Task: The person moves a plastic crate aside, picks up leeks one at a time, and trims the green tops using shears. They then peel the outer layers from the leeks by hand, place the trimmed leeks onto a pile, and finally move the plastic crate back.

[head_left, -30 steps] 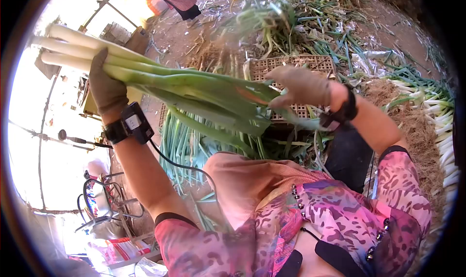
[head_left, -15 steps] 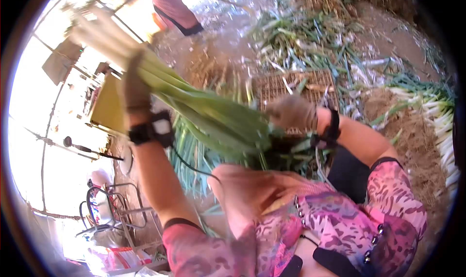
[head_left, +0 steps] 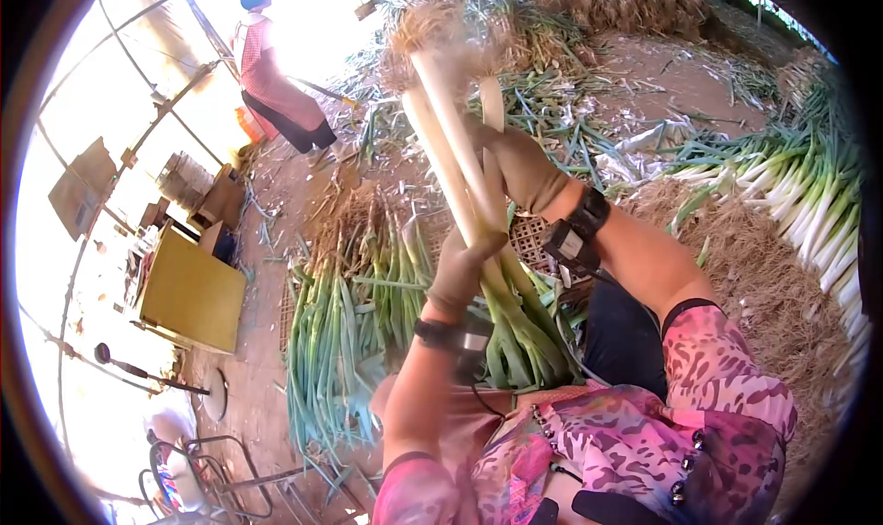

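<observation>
A few thick leeks (head_left: 451,148) are held up in front of my body, their white stalks and brown roots pointing away and their green leaves hanging toward my lap. My left hand (head_left: 463,265), in a brown glove, is closed around them where white turns green. Higher up, my gloved right hand (head_left: 524,166) is closed on a white stalk of the same bunch. The roots are blurred. Below my hands, a woven basket (head_left: 529,240) is partly hidden by the leeks and my right wrist.
Leeks lie in a pile (head_left: 331,341) to the left; trimmed ones form a long row (head_left: 809,194) at right. Leafy scraps (head_left: 561,111) litter the ground ahead. A person (head_left: 267,74) stands at the back left with a long-handled tool. A yellow cabinet (head_left: 189,290) and metal chair (head_left: 216,474) are at left.
The leeks have swung from slanting far left to nearly upright before me. My left hand has come down and right with them; my right hand has moved up onto a stalk. The view has shifted.
</observation>
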The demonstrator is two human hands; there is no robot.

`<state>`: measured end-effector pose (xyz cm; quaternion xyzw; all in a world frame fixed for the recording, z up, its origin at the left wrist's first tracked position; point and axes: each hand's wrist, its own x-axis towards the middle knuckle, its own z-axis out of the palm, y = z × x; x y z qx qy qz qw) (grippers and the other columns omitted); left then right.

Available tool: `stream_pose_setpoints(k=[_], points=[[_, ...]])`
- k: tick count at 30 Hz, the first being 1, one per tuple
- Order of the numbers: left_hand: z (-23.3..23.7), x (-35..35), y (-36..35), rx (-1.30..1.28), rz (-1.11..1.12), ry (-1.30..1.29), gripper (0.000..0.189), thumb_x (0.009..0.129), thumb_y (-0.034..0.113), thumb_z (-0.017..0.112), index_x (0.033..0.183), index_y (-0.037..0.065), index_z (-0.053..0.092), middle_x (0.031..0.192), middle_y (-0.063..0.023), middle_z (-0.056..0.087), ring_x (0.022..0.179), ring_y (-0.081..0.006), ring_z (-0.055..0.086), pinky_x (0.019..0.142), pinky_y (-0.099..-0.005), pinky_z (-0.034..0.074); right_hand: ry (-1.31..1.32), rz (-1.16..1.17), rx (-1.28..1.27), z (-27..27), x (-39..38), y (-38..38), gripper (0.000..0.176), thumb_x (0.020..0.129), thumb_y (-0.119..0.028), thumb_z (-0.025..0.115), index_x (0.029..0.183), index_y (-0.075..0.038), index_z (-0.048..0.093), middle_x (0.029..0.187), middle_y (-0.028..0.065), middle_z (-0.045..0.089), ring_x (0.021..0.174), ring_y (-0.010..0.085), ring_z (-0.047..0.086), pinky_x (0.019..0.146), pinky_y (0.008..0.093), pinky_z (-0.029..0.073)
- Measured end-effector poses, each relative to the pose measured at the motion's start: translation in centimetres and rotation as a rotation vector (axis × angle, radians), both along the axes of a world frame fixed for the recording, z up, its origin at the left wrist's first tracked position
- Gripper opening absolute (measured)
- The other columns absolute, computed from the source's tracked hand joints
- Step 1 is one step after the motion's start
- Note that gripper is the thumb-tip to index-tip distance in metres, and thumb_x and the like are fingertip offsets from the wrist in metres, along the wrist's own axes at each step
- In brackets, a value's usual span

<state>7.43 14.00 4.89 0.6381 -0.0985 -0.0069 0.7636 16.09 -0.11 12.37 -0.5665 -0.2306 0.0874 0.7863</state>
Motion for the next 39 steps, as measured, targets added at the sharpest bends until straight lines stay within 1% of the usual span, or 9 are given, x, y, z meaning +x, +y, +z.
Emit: stream_pose_setpoints(k=[3, 7, 11, 15, 17, 21, 25, 31, 39], points=[[-1.2, 0.5, -1.0, 0.015, -0.035, -0.005, 0.043, 0.083, 0.018, 0.068, 0.12, -0.003, 0.061, 0.102, -0.007, 0.065, 0.093, -0.0172, 0.061, 0.083, -0.03, 0.049, -0.743, -0.336, -0.585, -1.1, 0.8, -1.4, 0.06, 0.095, -0.057, 0.057, 0.112, 0.0, 0.064, 0.092, 0.0057, 0.069, 0.079, 0.0118, 0.066, 0.069, 0.0278, 0.053], [-2.5, 1.9, -2.4, 0.066, -0.028, -0.038, 0.041, 0.083, 0.017, 0.069, 0.117, -0.003, 0.062, 0.103, -0.0076, 0.066, 0.092, -0.0178, 0.062, 0.083, -0.0295, 0.049, -0.173, -0.116, -0.221, -1.2, 0.3, -3.1, 0.044, 0.094, -0.035, 0.063, 0.121, -0.001, 0.055, 0.085, 0.0143, 0.068, 0.079, 0.025, 0.069, 0.071, 0.0357, 0.055], [-2.2, 2.1, -3.1, 0.188, 0.025, 0.067, 0.03, 0.083, 0.017, 0.069, 0.106, -0.003, 0.07, 0.099, -0.0074, 0.069, 0.086, -0.0173, 0.064, 0.077, -0.0304, 0.051, -0.874, -0.669, -0.607, 0.6, -1.8, -9.6, 0.049, 0.092, -0.038, 0.066, 0.121, 0.0, 0.059, 0.102, 0.0128, 0.068, 0.099, 0.0265, 0.065, 0.087, 0.0365, 0.053], [-2.8, 2.8, -7.1, 0.285, -0.269, 0.045, 0.021, 0.084, 0.01, 0.064, 0.099, -0.001, 0.074, 0.103, -0.0088, 0.07, 0.092, -0.0194, 0.065, 0.083, -0.0327, 0.051, -1.157, -0.48, -1.326, 0.8, -4.8, -16.1, 0.043, 0.092, -0.036, 0.065, 0.115, -0.001, 0.061, 0.099, 0.0117, 0.069, 0.094, 0.0268, 0.066, 0.085, 0.0372, 0.055], [-7.5, 4.5, -7.0, 1.083, -0.429, -0.97, 0.027, 0.079, 0.007, 0.066, 0.105, 0.0, 0.073, 0.111, -0.0107, 0.068, 0.101, -0.0207, 0.063, 0.087, -0.0363, 0.05, -1.274, -0.307, -1.604, -0.1, -6.1, -17.0, 0.04, 0.092, -0.035, 0.065, 0.112, -0.001, 0.062, 0.098, 0.0111, 0.069, 0.091, 0.027, 0.067, 0.084, 0.0376, 0.056], [-0.3, -0.7, -15.5, 0.405, -0.546, 0.15, 0.04, 0.072, 0.006, 0.071, 0.111, -0.001, 0.068, 0.118, -0.0104, 0.062, 0.108, -0.0206, 0.056, 0.091, -0.037, 0.047, -1.559, 0.062, -1.857, -0.8, -7.7, -19.4, 0.034, 0.092, -0.033, 0.064, 0.106, -0.002, 0.064, 0.094, 0.0099, 0.07, 0.086, 0.0274, 0.069, 0.082, 0.0383, 0.058], [1.8, 0.9, -18.8, 0.507, -0.535, -0.078, 0.046, 0.078, 0.008, 0.07, 0.121, -0.001, 0.059, 0.106, -0.0064, 0.065, 0.096, -0.0194, 0.061, 0.083, -0.0338, 0.05, -1.936, -0.165, -1.82, -0.3, -7.4, -23.6, 0.024, 0.088, -0.029, 0.066, 0.09, -0.005, 0.065, 0.082, 0.006, 0.069, 0.068, 0.0237, 0.069, 0.068, 0.036, 0.06], [13.2, 3.4, -24.5, 0.435, -0.174, -0.683, 0.046, 0.09, 0.015, 0.064, 0.129, -0.005, 0.053, 0.131, -0.0154, 0.054, 0.124, -0.0239, 0.049, 0.11, -0.0382, 0.035, -1.349, -1.069, -1.554, 12.5, -13.9, -48.2, 0.012, 0.089, -0.019, 0.061, 0.088, -0.011, 0.07, 0.083, 0.0102, 0.071, 0.077, 0.0295, 0.069, 0.07, 0.0389, 0.057], [11.5, 7.4, -25.8, 0.483, -0.129, -0.622, 0.031, 0.091, 0.018, 0.064, 0.117, 0.0, 0.06, 0.104, -0.0061, 0.059, 0.095, -0.0143, 0.054, 0.084, -0.0294, 0.043, 0.372, -2.251, -1.846, 12.9, -47.0, -76.0, 0.035, 0.09, -0.011, 0.057, 0.124, -0.009, 0.06, 0.11, 0.0182, 0.07, 0.101, 0.0348, 0.069, 0.084, 0.0451, 0.055]])
